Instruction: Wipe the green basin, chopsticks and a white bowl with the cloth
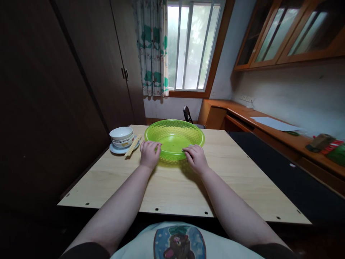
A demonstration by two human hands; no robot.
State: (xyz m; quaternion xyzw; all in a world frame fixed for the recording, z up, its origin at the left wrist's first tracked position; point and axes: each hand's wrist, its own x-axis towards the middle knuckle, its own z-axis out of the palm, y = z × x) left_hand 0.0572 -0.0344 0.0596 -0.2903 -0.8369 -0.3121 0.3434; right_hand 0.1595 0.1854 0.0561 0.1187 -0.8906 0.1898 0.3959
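Observation:
A translucent green plastic basin (172,155) stands upright on the wooden tabletop in front of me. My left hand (150,153) is closed on its near left rim, fingers curled and thumb toward the middle. On the near right rim, my right hand (196,156) grips in the same way. A small greyish bit shows by the right fingertips, too small to name. No objects can be made out inside the basin. Left of it, a stack of white bowls (121,133) sits on a plate (115,150), with light wooden chopsticks (133,145) lying across the plate's right side.
The light wooden tabletop (107,190) has dark holes along its near edge. A dark wardrobe (81,72) borders it on the left. At right is a desk (242,111) with white paper (275,123) and bags. Behind the basin is a black chair (187,114).

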